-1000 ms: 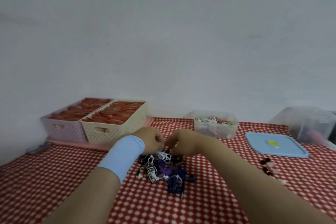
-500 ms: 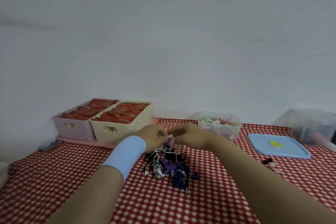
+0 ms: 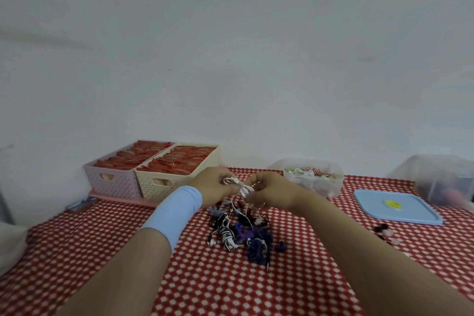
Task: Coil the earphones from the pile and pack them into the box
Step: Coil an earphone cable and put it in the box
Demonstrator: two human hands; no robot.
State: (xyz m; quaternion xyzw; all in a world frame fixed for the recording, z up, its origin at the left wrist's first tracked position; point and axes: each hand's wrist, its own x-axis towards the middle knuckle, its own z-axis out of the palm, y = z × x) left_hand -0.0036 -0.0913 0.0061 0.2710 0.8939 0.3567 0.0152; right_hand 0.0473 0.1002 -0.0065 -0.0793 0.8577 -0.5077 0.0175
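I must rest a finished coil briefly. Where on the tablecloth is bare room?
Bare cloth lies left of the left forearm, before the baskets, and on this side of the pile, between both forearms. Crowded: under the left hand and right hand, and beside the blue lid, where small pieces lie.

I see bare red-checked tablecloth [image 3: 77, 251] across the lower left of the frame and at bottom centre between my forearms. The earphone pile [image 3: 241, 233] blocks mid-frame, directly under my left hand [image 3: 213, 185] and right hand [image 3: 272, 188]. A short strip of cloth leads right to the clear box [image 3: 336, 185]. Beyond it lie the blue lid [image 3: 397, 206] and small dark pieces [image 3: 382, 228]. Two woven baskets [image 3: 184, 177] wall off the rear left.
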